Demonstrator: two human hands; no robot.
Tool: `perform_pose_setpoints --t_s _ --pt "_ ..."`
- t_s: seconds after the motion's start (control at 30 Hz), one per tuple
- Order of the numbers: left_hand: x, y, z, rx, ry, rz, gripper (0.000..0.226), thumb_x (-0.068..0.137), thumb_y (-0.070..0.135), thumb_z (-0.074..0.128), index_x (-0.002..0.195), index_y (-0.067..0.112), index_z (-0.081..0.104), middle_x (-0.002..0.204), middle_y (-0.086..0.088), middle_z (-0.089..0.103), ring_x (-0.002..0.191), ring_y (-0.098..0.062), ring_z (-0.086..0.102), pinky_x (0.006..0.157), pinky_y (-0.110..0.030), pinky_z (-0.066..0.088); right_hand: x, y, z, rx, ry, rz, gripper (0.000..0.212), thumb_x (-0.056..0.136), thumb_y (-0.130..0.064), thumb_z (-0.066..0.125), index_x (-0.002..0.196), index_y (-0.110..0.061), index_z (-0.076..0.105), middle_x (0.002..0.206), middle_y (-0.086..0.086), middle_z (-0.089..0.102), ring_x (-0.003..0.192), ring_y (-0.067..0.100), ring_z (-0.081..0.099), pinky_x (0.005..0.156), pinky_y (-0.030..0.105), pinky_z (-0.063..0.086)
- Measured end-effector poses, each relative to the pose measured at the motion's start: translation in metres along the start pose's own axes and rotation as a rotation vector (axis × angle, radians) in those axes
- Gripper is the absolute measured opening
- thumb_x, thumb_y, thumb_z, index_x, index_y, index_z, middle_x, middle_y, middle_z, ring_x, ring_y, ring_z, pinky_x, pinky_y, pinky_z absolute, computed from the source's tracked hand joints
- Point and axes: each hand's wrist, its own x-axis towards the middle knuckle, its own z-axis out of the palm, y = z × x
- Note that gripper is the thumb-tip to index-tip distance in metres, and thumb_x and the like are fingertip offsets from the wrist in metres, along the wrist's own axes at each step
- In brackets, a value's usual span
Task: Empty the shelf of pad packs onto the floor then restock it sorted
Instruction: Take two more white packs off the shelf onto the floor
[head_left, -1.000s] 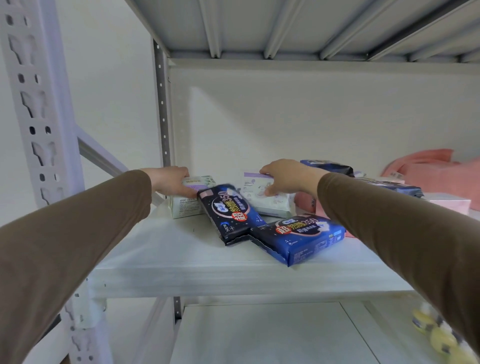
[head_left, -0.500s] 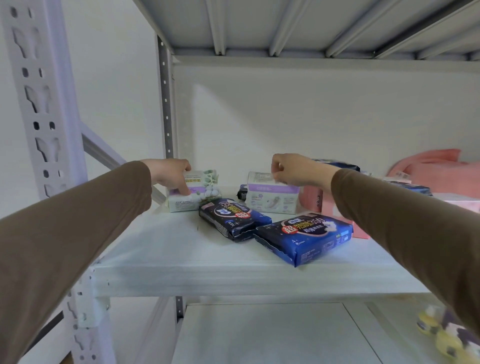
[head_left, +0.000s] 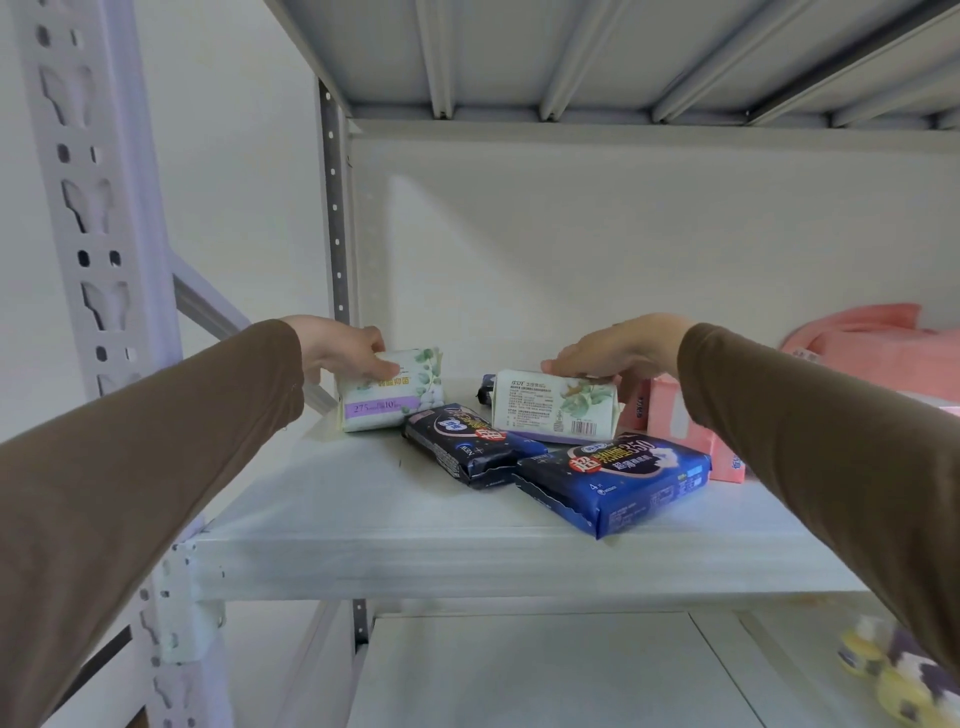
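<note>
Shelf (head_left: 363, 525): two white leaf-print packs upright at rear, left one (head_left: 390, 391) purple-banded, right one (head_left: 555, 406) barcode side out. Two dark blue packs flat in front, small (head_left: 470, 448) and large (head_left: 615, 480), touching. Pink packs (head_left: 675, 415) at right.

"275" on white pack (head_left: 390, 391); "350" on blue pack (head_left: 613, 480)

light: bright, even | shadows: soft | edges: wide-angle warped, corner blurred
</note>
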Motion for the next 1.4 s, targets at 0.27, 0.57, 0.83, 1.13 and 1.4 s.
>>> perform_pose_setpoints --t_s 0.27,0.57,0.83,1.13,1.4 --pt "0.004 0.000 0.002 -0.055 -0.012 -0.026 0.075 0.075 0.053 0.078 0.129 0.005 0.057 0.121 -0.003 0.063 0.106 -0.018 0.061 0.081 -0.024 0.049 0.002 0.000 0.002 0.233 -0.155 0.026 0.065 0.077 -0.060 0.068 0.120 -0.011 0.066 0.108 0.011 0.075 0.096 0.025 0.073 0.095 0.045 0.055" --pt "-0.018 0.000 0.010 -0.027 0.125 0.036 0.065 0.078 0.045 0.080 0.120 0.002 0.057 0.114 -0.009 0.065 0.100 -0.024 0.062 0.068 -0.026 0.048 -0.005 0.002 0.016 0.282 0.001 -0.077 0.067 0.068 -0.052 0.080 0.114 -0.008 0.059 0.105 0.011 0.075 0.100 0.029 0.072 0.094 0.044 0.055" --pt "-0.069 0.003 -0.008 0.037 0.436 0.093 0.072 0.077 0.048 0.079 0.123 0.004 0.046 0.115 -0.012 0.057 0.101 -0.029 0.058 0.077 -0.035 0.046 -0.031 -0.011 0.028 0.182 0.452 -0.266 0.068 0.066 -0.048 0.087 0.118 -0.018 0.055 0.104 0.001 0.069 0.089 0.022 0.069 0.080 0.038 0.059" --pt "-0.160 0.020 -0.019 -0.081 0.575 0.164 0.074 0.071 0.048 0.083 0.123 0.008 0.048 0.116 -0.011 0.055 0.099 -0.028 0.057 0.076 -0.037 0.046 -0.113 -0.008 0.023 0.166 0.689 -0.435 0.059 0.062 -0.033 0.092 0.103 -0.018 0.052 0.107 0.006 0.060 0.083 0.020 0.065 0.054 0.022 0.048" --pt "-0.284 0.050 0.005 -0.111 0.525 0.179 0.071 0.072 0.047 0.083 0.123 0.012 0.049 0.113 -0.007 0.060 0.100 -0.026 0.058 0.080 -0.037 0.047 -0.235 0.021 0.056 0.240 0.607 -0.498 0.071 0.063 -0.040 0.091 0.123 -0.029 0.054 0.097 -0.010 0.070 0.078 0.006 0.070 0.067 0.025 0.057"
